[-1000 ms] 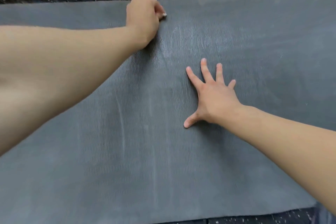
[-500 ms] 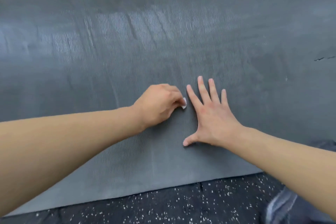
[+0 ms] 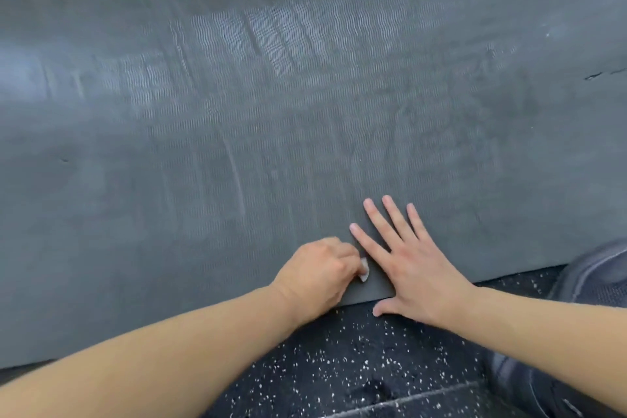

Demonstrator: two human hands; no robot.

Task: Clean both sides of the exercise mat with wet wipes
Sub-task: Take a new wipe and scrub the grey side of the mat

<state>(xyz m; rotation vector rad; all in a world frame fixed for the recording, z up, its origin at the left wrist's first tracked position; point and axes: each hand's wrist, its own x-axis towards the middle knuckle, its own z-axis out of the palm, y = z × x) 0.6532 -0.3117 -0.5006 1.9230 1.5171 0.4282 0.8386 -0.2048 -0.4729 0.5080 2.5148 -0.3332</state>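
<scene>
The grey exercise mat [image 3: 237, 146] lies flat on the speckled floor [image 3: 356, 366], its near edge running just under both wrists. The left hand [image 3: 319, 273] is curled tight around a bunched wet wipe [image 3: 363, 271], only a white corner showing, pressed to the mat beside that edge. Just to its right, the right hand [image 3: 412, 273] lies flat with fingers spread, thumb off the edge. Good wiping here probably means firm overlapping strokes while that palm pins the mat.
</scene>
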